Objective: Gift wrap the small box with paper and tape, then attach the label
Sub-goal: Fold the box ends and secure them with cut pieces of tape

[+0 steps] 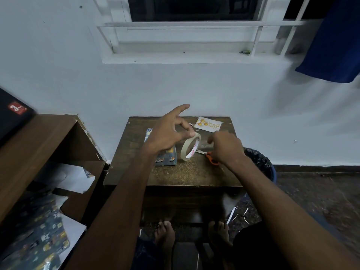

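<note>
bench (175,178): i see a small dark wooden top against the white wall, carrying everything below.
wrapped box (165,158): sits left of centre on the bench, already covered in blue patterned paper, partly hidden behind my left wrist.
left hand (167,133): raised over the box, thumb and a curled finger pinching the top edge of the tape roll, index finger stretched out toward the wall.
right hand (226,147): low over the right side of the bench, fingers curled; i cannot tell whether it holds anything.
tape roll (191,147): pale ring standing on edge, just right of the box.
label (207,124): white card with gold print, far right corner.
scissors (211,157): orange handles, under my right hand.
</note>
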